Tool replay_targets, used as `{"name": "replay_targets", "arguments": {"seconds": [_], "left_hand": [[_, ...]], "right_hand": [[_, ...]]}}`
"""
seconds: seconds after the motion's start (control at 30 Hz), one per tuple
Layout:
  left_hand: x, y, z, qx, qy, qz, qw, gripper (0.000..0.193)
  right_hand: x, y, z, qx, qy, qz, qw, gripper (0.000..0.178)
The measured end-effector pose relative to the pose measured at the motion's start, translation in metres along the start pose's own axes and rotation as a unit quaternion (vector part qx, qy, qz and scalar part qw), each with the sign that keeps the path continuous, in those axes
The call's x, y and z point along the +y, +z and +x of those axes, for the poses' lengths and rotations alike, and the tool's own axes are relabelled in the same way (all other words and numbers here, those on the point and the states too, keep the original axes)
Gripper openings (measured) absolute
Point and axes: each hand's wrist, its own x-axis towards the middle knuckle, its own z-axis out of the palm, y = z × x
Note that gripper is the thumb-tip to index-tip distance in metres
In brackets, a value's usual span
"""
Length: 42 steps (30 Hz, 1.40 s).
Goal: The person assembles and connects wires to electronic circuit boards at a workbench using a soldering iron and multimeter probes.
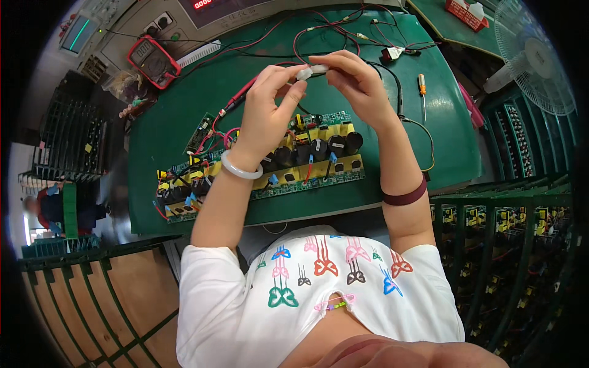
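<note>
My left hand (270,101) and my right hand (356,83) are raised together above the green bench (178,122), and both pinch one small white connector piece (307,72) between their fingertips. A dark wire runs off it toward the right. Below the hands lies a long green circuit board (319,165) with yellow parts and a row of black capacitors. A second similar board (181,190) lies to its left, partly behind my left forearm. A pale bangle circles my left wrist and a dark red band my right one.
A red multimeter (152,59) and a grey test instrument (215,15) stand at the bench's back, with red and black leads strewn about. An orange-handled screwdriver (422,86) lies at the right. A white fan (532,55) stands far right; racks of boards fill the lower right.
</note>
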Motion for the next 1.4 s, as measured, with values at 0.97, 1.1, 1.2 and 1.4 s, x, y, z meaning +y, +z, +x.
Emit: {"name": "replay_targets", "arguments": {"seconds": [0.97,1.1,1.2,1.4], "left_hand": [[0.000,0.008,-0.021,0.077,0.068,0.073,0.992,0.026],[0.000,0.009,-0.022,0.070,0.063,0.060,0.994,0.026],[-0.002,0.009,-0.022,0.074,0.065,0.052,0.994,0.024],[-0.006,0.009,-0.023,0.088,0.070,0.022,0.993,0.022]], "right_hand": [[-0.005,-0.002,-0.003,0.014,-0.002,0.014,1.000,0.030],[-0.004,-0.004,-0.005,0.007,0.010,0.023,1.000,0.031],[-0.001,-0.004,-0.005,0.002,0.009,0.028,1.000,0.033],[-0.005,-0.001,-0.004,0.012,-0.015,0.064,0.998,0.031]]}}
